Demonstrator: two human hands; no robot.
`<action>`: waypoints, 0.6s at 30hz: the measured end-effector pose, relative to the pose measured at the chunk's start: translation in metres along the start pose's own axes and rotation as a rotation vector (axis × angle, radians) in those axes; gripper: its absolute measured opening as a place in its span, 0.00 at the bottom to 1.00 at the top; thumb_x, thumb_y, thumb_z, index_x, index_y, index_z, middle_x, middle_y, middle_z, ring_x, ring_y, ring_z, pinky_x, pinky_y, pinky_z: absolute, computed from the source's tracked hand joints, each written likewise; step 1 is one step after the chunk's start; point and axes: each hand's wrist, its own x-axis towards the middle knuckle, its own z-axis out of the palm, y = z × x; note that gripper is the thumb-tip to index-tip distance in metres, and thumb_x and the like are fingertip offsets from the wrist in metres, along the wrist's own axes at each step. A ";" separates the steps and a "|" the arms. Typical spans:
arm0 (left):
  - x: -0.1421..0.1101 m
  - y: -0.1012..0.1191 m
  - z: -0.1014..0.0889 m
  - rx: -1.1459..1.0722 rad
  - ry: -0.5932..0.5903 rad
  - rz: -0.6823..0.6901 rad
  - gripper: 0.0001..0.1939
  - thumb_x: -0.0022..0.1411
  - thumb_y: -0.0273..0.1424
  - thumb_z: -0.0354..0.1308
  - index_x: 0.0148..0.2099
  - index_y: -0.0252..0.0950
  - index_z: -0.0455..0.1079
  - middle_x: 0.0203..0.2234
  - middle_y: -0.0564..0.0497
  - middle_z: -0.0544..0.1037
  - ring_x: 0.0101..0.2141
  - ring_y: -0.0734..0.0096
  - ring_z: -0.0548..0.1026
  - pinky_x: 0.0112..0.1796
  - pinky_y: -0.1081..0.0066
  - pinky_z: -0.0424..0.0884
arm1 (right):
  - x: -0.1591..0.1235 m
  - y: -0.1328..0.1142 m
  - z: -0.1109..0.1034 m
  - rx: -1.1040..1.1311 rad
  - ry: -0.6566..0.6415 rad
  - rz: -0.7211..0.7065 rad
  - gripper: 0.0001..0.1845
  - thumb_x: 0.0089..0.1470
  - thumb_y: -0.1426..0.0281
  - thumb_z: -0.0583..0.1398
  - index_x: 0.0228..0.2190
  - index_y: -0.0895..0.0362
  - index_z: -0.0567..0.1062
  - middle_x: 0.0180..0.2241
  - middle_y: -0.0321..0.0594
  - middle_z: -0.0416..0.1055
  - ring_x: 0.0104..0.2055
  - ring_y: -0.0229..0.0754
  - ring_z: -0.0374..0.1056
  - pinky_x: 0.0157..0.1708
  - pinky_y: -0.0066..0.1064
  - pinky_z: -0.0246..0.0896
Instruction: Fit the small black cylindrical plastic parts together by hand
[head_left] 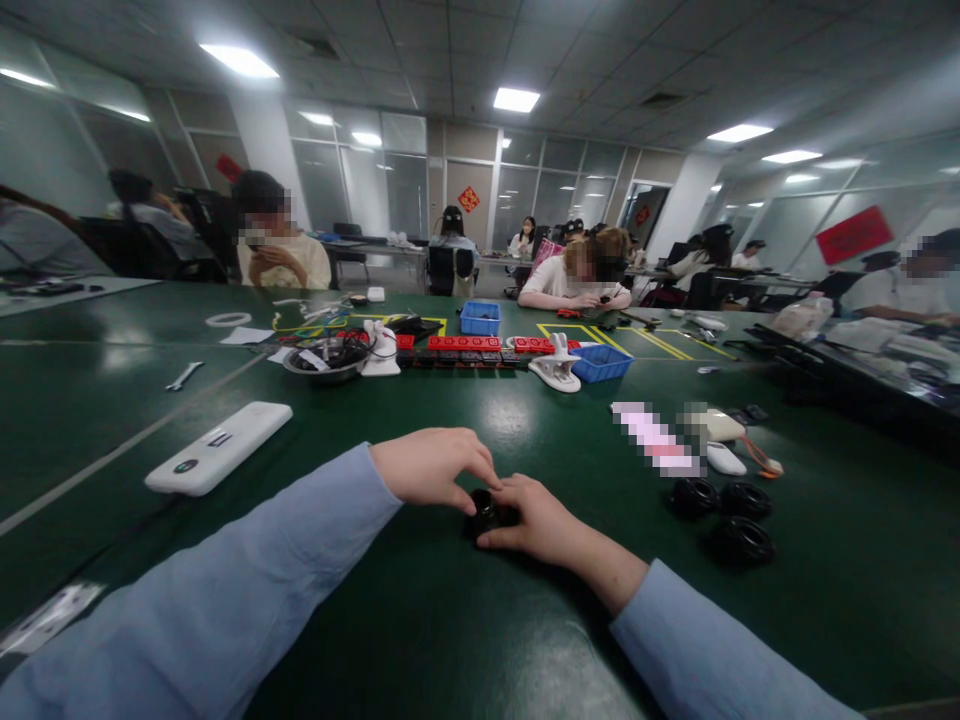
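A small black cylindrical part (486, 512) with a hollow-looking top stands on the green table in front of me. My right hand (540, 522) is closed around its right side, thumb low and fingers near the top. From the upper left, my left hand (435, 466) reaches over it, thumb and fingertips closed at its upper edge. The fingers cover much of the part, so its exact kind is hidden. Three black ring-shaped parts, one of them the front ring (741, 541), lie together to the right of my right hand.
A white power bank-like box (219, 448) and a wrench (184, 376) lie left. Across the middle are a bowl of cables (326, 372), white clamp stands (556, 364), red strips (465, 343) and blue bins (602, 362). A white mouse (725, 458) is right. Other people sit beyond.
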 end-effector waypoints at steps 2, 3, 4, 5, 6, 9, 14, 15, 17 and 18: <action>0.004 -0.001 0.004 0.000 -0.039 -0.004 0.16 0.53 0.28 0.62 0.46 0.40 0.72 0.42 0.51 0.76 0.44 0.66 0.70 0.43 0.71 0.64 | 0.000 0.000 0.000 0.007 0.000 -0.009 0.18 0.41 0.62 0.67 0.36 0.56 0.76 0.29 0.37 0.69 0.34 0.41 0.63 0.34 0.29 0.54; 0.005 -0.001 0.006 0.000 -0.049 -0.013 0.15 0.53 0.28 0.62 0.45 0.39 0.73 0.41 0.51 0.76 0.43 0.67 0.70 0.42 0.71 0.64 | 0.000 0.001 0.000 0.011 0.003 -0.015 0.18 0.41 0.62 0.67 0.37 0.55 0.76 0.28 0.36 0.69 0.34 0.41 0.63 0.34 0.29 0.54; 0.007 -0.001 0.008 -0.003 -0.054 -0.023 0.14 0.53 0.29 0.62 0.44 0.39 0.73 0.40 0.51 0.76 0.43 0.67 0.71 0.42 0.72 0.65 | 0.000 0.001 0.001 0.013 0.007 -0.020 0.19 0.41 0.63 0.67 0.37 0.55 0.76 0.29 0.36 0.69 0.34 0.41 0.63 0.34 0.30 0.53; 0.008 -0.001 0.009 -0.008 -0.056 -0.035 0.14 0.53 0.29 0.62 0.44 0.39 0.73 0.39 0.51 0.76 0.42 0.67 0.71 0.42 0.72 0.65 | 0.000 0.002 0.001 0.014 0.009 -0.023 0.19 0.41 0.63 0.67 0.38 0.55 0.76 0.29 0.36 0.69 0.34 0.41 0.63 0.34 0.30 0.53; 0.009 -0.001 0.009 -0.014 -0.059 -0.045 0.13 0.53 0.29 0.62 0.44 0.39 0.73 0.39 0.51 0.76 0.42 0.68 0.71 0.42 0.72 0.65 | -0.001 0.002 0.001 0.014 0.010 -0.021 0.19 0.41 0.62 0.67 0.38 0.55 0.76 0.30 0.37 0.69 0.35 0.41 0.63 0.34 0.30 0.54; 0.009 -0.001 0.009 -0.029 -0.068 -0.065 0.13 0.54 0.30 0.62 0.44 0.39 0.73 0.38 0.51 0.75 0.41 0.68 0.72 0.42 0.72 0.65 | -0.001 0.003 0.002 0.014 0.004 -0.016 0.19 0.41 0.63 0.67 0.38 0.55 0.76 0.31 0.38 0.70 0.36 0.42 0.63 0.35 0.30 0.54; 0.007 0.001 0.008 -0.038 -0.073 -0.067 0.14 0.53 0.29 0.62 0.45 0.39 0.73 0.39 0.51 0.75 0.41 0.67 0.72 0.43 0.71 0.66 | -0.002 0.001 0.001 0.014 0.005 -0.017 0.19 0.41 0.62 0.67 0.38 0.55 0.76 0.31 0.38 0.71 0.36 0.42 0.63 0.36 0.30 0.54; 0.007 0.002 0.008 -0.040 -0.071 -0.066 0.14 0.53 0.29 0.62 0.45 0.39 0.73 0.39 0.50 0.75 0.42 0.67 0.71 0.43 0.71 0.66 | -0.002 0.001 0.001 0.015 0.006 -0.017 0.19 0.42 0.63 0.67 0.38 0.55 0.76 0.31 0.38 0.71 0.36 0.42 0.63 0.36 0.30 0.54; 0.007 0.002 0.008 -0.044 -0.064 -0.066 0.14 0.53 0.29 0.62 0.44 0.39 0.73 0.39 0.50 0.75 0.42 0.66 0.71 0.43 0.70 0.66 | -0.002 0.001 0.001 0.012 0.007 -0.015 0.19 0.42 0.63 0.67 0.38 0.55 0.76 0.31 0.38 0.71 0.36 0.42 0.63 0.36 0.30 0.54; 0.007 0.003 0.008 -0.046 -0.061 -0.068 0.14 0.53 0.28 0.62 0.44 0.39 0.73 0.39 0.50 0.75 0.42 0.66 0.71 0.43 0.70 0.66 | -0.001 0.001 0.001 0.009 0.007 -0.014 0.19 0.42 0.63 0.67 0.38 0.55 0.76 0.31 0.38 0.71 0.36 0.42 0.63 0.36 0.30 0.54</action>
